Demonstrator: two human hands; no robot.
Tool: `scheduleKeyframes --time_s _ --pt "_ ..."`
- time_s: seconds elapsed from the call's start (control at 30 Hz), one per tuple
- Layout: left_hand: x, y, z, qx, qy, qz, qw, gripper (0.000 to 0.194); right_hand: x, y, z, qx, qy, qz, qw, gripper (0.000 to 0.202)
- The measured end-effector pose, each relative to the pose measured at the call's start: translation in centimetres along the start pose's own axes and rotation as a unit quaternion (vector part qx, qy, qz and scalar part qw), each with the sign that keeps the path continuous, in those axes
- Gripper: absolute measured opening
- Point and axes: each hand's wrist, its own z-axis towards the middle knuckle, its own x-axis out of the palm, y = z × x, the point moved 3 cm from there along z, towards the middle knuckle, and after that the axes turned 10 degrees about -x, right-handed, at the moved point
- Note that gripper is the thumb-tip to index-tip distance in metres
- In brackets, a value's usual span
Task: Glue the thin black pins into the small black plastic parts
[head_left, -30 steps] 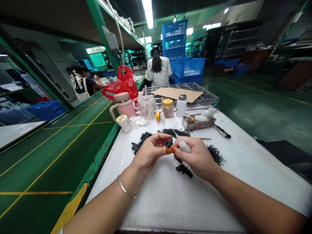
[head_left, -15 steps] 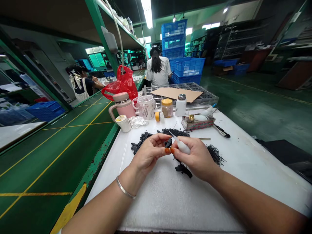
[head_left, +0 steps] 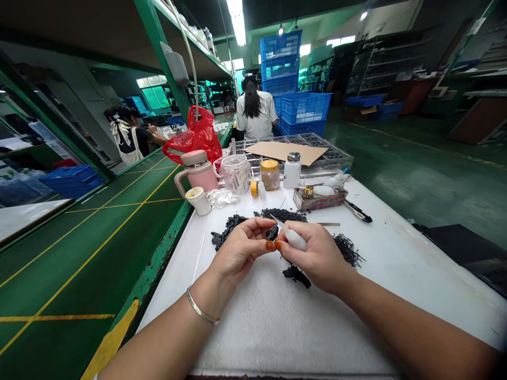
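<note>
Between the thumb and fingers of my left hand (head_left: 245,244) is a small black plastic part (head_left: 271,232). My right hand (head_left: 317,253) grips a white squeeze bottle with a thin nozzle (head_left: 295,238), its tip pointing up and left beside the part. The two thumbs nearly touch; whatever lies between them is hidden. Below the right hand a larger black part (head_left: 297,275) lies on the white tabletop (head_left: 253,327). Beyond the hands are a heap of black parts (head_left: 227,232), a pile of small black pieces (head_left: 283,214) and thin black sticks (head_left: 348,250).
A pink mug (head_left: 200,171), a white tub (head_left: 198,201), a clear jar (head_left: 270,176) and a white bottle (head_left: 292,171) line the back. A small box (head_left: 320,200) and a black-handled tool (head_left: 358,212) lie right. A green conveyor (head_left: 99,237) runs left. Two people work beyond.
The view has shifted slightly, moving everything a little left in the picture. Both hands keep their hold on the black part and the squeeze bottle, with hardly any other movement.
</note>
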Motion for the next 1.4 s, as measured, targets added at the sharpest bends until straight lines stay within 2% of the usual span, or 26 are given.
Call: scheduleKeyframes --time_s 0.27,0.57,0.73,0.93,1.13,1.4 --pt "0.0 0.1 0.1 -0.002 0.008 -0.008 1.000 0.039 0.1 -0.2 0.2 0.002 -0.008 0.023 1.000 0.015" --pt "-0.4 -0.2 0.1 -0.016 0.026 0.021 0.999 0.039 0.6 -0.8 0.0 0.078 0.006 0.178 0.981 0.014" --pt "-0.5 -0.1 0.2 -0.008 0.013 0.040 0.999 0.038 0.8 -0.9 -0.1 0.115 -0.011 0.155 0.981 0.020" --pt "-0.4 0.2 0.2 -0.019 0.018 0.008 1.000 0.037 0.5 -0.5 -0.3 0.083 -0.040 0.052 0.994 0.023" --pt "-0.3 0.3 0.2 -0.031 0.062 -0.038 0.997 0.035 0.0 -0.1 -0.1 0.037 -0.052 0.066 0.996 0.025" --pt "0.0 0.0 -0.3 -0.040 0.071 -0.061 0.995 0.035 -1.0 0.3 -0.3 -0.019 -0.104 -0.006 0.994 0.016"
